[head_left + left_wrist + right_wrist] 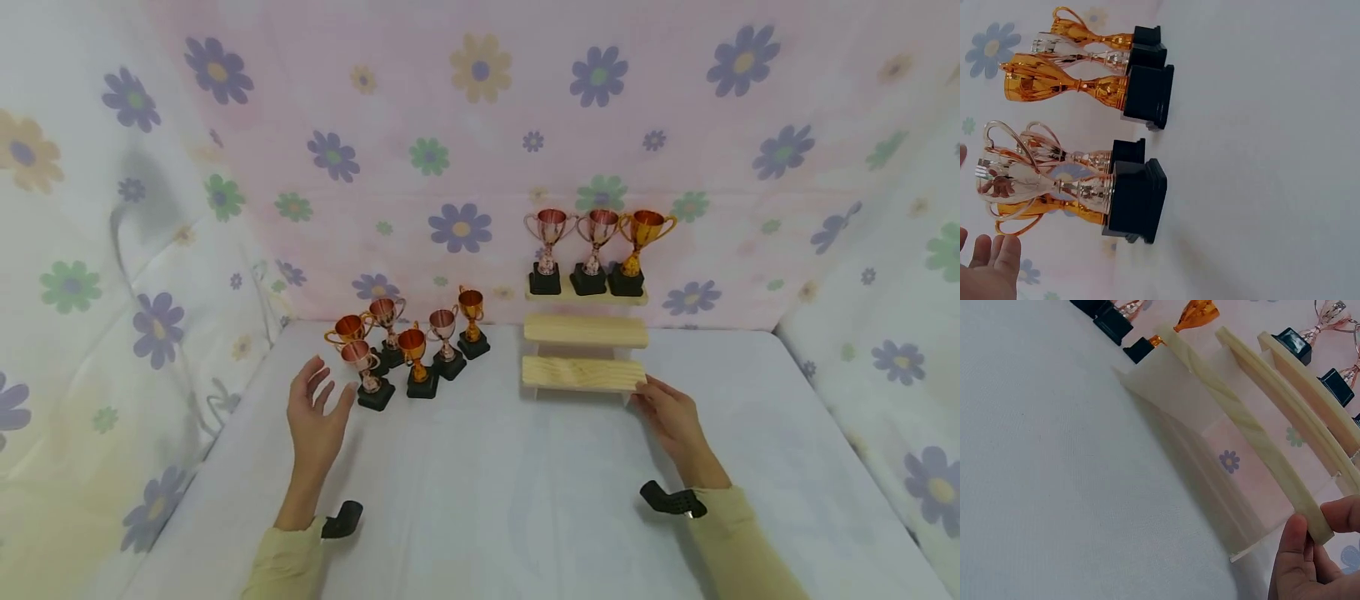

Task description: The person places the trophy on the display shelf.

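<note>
The left hand [318,417], the nearer one, hovers with thumb and fingers spread wide just left of the front rose-gold trophy [371,382], upright on the table [487,483], while the right hand [675,422] pinches the lowest shelf's [583,373] right end.

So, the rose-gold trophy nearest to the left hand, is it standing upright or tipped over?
Upright: the rose-gold trophy stands on its black base, opening upward, beside the left hand.

Our left hand [317,421]: raised, fingers loosely bent, thumb apart. Our right hand [677,421]: extended forward, thumb and fingers pinching.
</note>
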